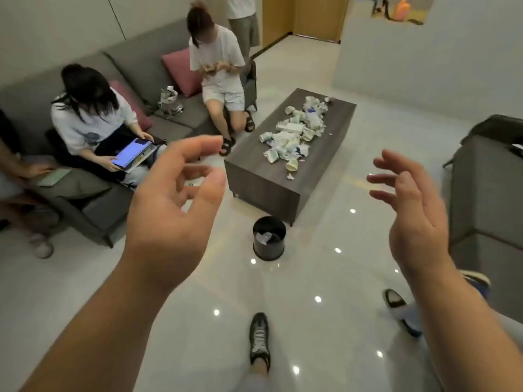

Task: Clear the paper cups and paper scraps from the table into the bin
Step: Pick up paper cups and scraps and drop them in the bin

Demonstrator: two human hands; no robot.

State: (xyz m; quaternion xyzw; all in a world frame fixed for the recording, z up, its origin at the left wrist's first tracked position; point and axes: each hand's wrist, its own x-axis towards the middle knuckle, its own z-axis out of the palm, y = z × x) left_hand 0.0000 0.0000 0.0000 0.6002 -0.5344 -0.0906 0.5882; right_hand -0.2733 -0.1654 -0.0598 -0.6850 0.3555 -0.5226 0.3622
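Far on desk (254,176): heap of paper cups and scraps (294,134), well beyond left hand (172,199) and right hand (410,205), both raised, loosely spread, holding nothing; bin (268,238) on floor between.

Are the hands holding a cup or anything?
No. The left hand and right hand are both empty, fingers loosely spread in the air. The paper cups still lie on the table.

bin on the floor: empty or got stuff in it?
Not empty. The bin stands upright and open-topped, with a few paper scraps visible at its bottom.
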